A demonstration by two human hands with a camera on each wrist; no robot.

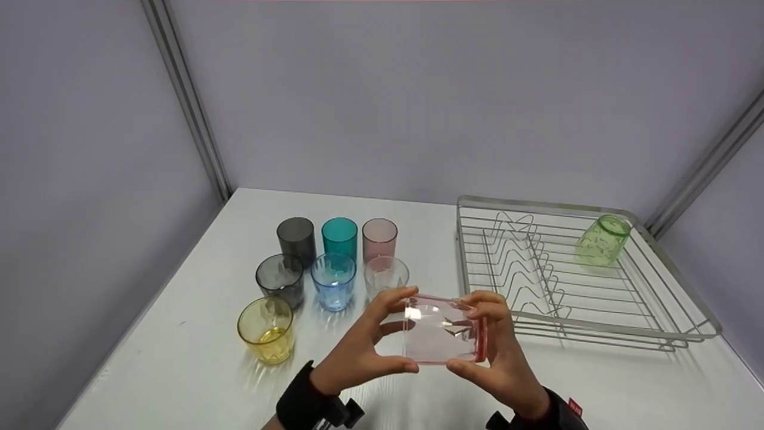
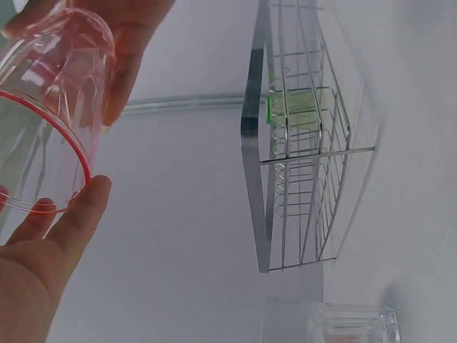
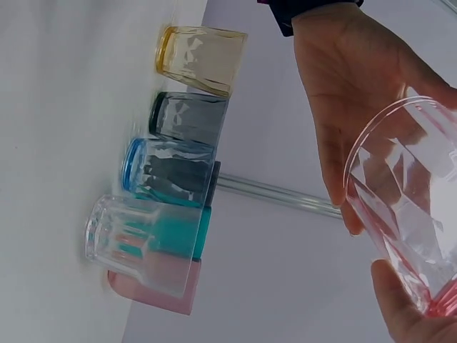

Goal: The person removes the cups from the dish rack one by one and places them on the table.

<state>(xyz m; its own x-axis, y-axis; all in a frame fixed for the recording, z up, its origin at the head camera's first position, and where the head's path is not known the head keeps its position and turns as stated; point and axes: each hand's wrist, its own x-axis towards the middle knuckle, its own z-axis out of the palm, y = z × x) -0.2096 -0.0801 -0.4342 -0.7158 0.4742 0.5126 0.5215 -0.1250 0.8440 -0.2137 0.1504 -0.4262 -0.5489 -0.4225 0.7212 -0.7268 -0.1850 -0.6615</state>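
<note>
A clear pink-tinted glass (image 1: 433, 337) is held sideways above the table, its rim facing left and its thicker pink base facing right. My left hand (image 1: 361, 352) holds it at the rim, thumb below and fingers above. At the base end, my right hand (image 1: 504, 358) grips it between thumb and fingers. The left wrist view shows the glass's red-edged rim (image 2: 61, 125) against the left fingertips. Behind the left hand stands a clear glass (image 1: 387, 276), partly hidden. A light-blue glass (image 1: 334, 286) and a yellow glass (image 1: 267, 334) are to its left.
A wire dish rack (image 1: 588, 327) occupies the right side, with a green glass (image 1: 603, 242) tilted inside it. Near the middle left stand a grey glass (image 1: 280, 280), a dark tumbler (image 1: 296, 236), a teal tumbler (image 1: 339, 236) and a pink tumbler (image 1: 379, 239). Walls enclose the white table (image 1: 191, 310).
</note>
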